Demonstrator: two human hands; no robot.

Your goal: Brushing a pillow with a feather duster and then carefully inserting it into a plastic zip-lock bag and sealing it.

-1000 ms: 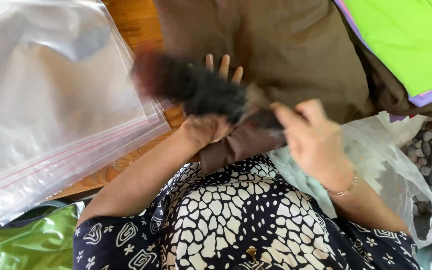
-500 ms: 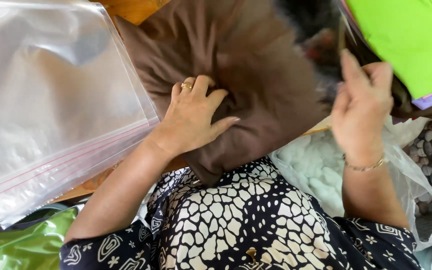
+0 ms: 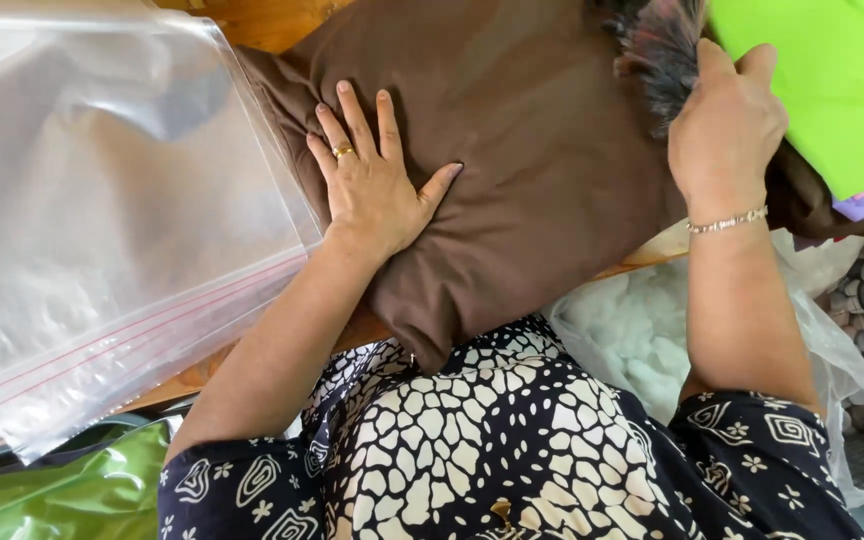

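Brown, smooth cotton covers the plump cushion (image 3: 542, 170) lying across the wooden table (image 3: 262, 20) and reaching down to your lap. Your left hand (image 3: 372, 180) rests flat on its left side, fingers spread and open, a gold ring on one finger, pressing a shallow dent into the soft fabric. Your right hand (image 3: 727, 125), a thin chain bracelet at the wrist, has its grip closed around a tuft of dark, bristly fur trim (image 3: 657, 55) at the cushion's upper right edge. Clear, glossy zip bags (image 3: 102, 230) with red seal lines lie stacked at left. Bright green sheets (image 3: 832, 80) lie at right. A thin, crinkled plastic bag (image 3: 652, 340) of white stuffing sits beside your patterned dress.
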